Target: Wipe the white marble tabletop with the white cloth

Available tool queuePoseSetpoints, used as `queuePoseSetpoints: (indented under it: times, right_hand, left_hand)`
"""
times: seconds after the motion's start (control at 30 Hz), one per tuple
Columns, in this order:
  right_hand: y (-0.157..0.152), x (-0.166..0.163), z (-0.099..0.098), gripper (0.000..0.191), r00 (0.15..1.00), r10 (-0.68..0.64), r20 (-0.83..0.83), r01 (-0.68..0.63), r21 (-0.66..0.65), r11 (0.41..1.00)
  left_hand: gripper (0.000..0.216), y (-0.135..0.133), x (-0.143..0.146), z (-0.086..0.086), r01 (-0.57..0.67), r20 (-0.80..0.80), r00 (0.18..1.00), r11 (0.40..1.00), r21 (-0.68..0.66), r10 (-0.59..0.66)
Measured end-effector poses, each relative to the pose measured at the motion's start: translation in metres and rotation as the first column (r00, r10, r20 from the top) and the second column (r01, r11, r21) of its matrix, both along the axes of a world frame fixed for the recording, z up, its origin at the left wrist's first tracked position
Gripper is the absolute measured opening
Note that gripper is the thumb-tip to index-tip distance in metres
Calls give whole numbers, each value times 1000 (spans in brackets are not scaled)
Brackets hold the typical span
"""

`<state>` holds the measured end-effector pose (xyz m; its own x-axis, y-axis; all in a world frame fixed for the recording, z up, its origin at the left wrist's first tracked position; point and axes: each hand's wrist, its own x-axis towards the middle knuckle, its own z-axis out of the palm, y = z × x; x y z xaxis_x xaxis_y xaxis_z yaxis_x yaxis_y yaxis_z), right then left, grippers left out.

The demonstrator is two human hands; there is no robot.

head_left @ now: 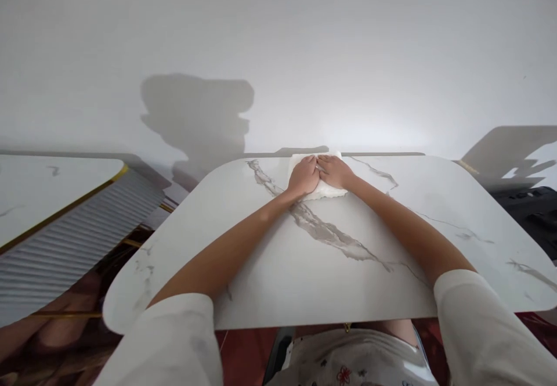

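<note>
- Both hands, the left hand (305, 176) and the right hand (335, 172), are lying side by side on a white cloth (325, 191), perhaps paper; I cannot tell which.
- The cloth is resting at the far edge of the tabletop (270, 284), just beside the wall (383, 72).
- Neither grip is pinching anything that shows; the fingers are lying rather flat, pointing inward and pressing on the cloth from above.
- For good contact, the palms should be sharing the pressure evenly, with the cloth lying smooth beneath them.
- Both arms are reaching far forward, so light, steady pressure is probably serving better than hard pushing.
- No brand, label or writing is showing legibly; the grey veins (326, 232) are only patterning the tabletop, and a red flower (343, 375) is decorating the clothing.
</note>
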<state>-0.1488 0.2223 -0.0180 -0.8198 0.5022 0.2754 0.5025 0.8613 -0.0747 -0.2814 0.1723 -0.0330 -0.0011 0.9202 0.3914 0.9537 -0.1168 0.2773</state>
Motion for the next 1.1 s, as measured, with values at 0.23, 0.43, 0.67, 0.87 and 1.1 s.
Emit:
queuePoseSetpoints:
  times: [0.23, 0.43, 0.67, 0.87, 1.1]
  right_hand:
    - [41, 3, -2, 43, 994, -100, -37, 100, -20, 995]
    - [40, 36, -6, 45, 977, -208, -44, 207, -18, 978]
    - [3, 71, -7, 50, 948, -317, -7, 317, 1, 948]
    - [-56, 88, -4, 52, 947, -321, 33, 320, 18, 947]
    - [-146, 105, -2, 53, 980, -199, 16, 199, 15, 980]
  left_hand:
    - [35, 49, 5, 5, 43, -51, 998, 999, -14, -43]
    - [35, 61, 36, 5, 124, -54, 991, 992, -18, -125]
    - [42, 34, 68, 4, 210, -78, 974, 978, -10, -210]
    - [46, -22, 83, 4, 232, -68, 970, 973, -17, -233]
    - [52, -121, 89, -4, 234, 42, 972, 972, -20, -233]
